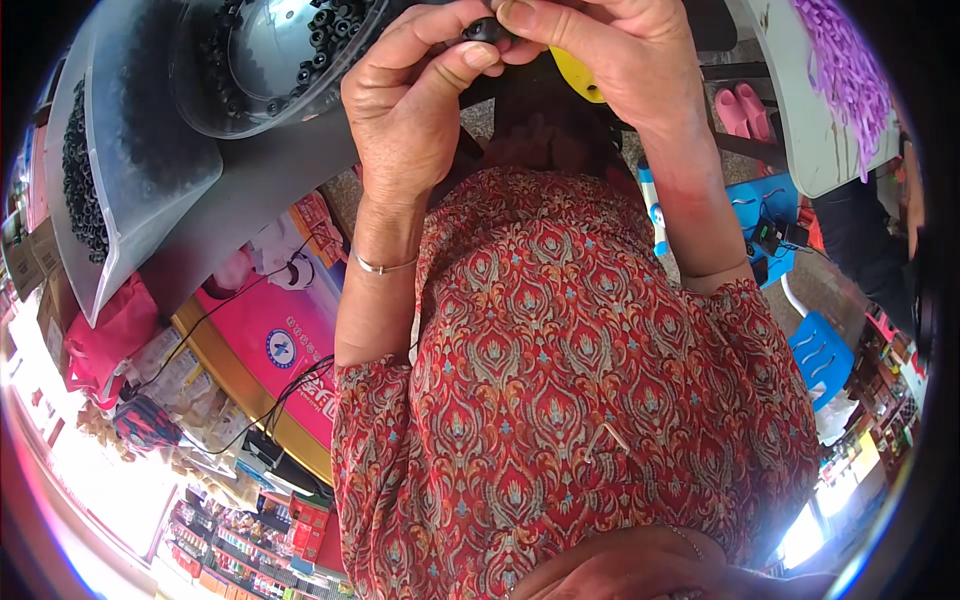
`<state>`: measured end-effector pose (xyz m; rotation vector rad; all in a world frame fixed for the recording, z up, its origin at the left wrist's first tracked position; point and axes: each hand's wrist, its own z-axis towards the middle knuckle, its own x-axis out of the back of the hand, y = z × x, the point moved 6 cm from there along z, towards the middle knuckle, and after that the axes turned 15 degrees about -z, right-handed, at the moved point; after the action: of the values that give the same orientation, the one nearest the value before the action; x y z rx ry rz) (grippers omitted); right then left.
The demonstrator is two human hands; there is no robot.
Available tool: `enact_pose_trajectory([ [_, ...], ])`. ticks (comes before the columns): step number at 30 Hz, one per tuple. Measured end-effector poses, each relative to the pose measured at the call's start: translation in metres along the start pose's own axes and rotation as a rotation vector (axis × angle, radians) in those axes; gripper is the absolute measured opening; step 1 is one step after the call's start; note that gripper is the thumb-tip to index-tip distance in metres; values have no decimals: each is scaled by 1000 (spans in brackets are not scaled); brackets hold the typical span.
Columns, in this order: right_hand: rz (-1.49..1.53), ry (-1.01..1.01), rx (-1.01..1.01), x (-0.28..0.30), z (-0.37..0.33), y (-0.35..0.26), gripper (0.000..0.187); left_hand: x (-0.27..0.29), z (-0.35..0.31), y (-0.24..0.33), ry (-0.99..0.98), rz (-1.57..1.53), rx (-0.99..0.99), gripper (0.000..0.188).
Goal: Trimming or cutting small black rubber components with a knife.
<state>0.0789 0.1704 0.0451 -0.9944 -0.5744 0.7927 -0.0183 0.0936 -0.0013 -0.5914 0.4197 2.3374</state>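
Note:
Near the top edge, my left hand (415,105) is closed, pinching a small black round part (484,30) between thumb and fingers. It looks like the small black ring-shaped pieces (318,40) lying in the clear round plastic tub (235,130) just left of my hands. My right hand (625,50) meets the left one there, its thumb and fingers closed on the same part. The right fingertips partly hide it, and the upper edge of the picture cuts off some of both hands.
A clear plastic bag (140,210) of similar black pieces sits on the grey tabletop (255,205) to the left. Purple strips (850,75) hang over a pale table (800,110) at the right. Pink slippers (742,112), a blue chair (822,358) and a yellow object (575,75) are nearby.

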Motion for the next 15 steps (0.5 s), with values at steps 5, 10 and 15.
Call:
enact_pose_trajectory([
  [5,-125,-24,-306,2,-3,2,15,14,-2,-4,-58,15,-4,24],
  [10,111,17,-345,5,-8,-3,19,-14,-3,3,652,353,403,26],
  [15,-16,6,86,2,4,10,18,8,-8,-6,638,348,397,27],
])
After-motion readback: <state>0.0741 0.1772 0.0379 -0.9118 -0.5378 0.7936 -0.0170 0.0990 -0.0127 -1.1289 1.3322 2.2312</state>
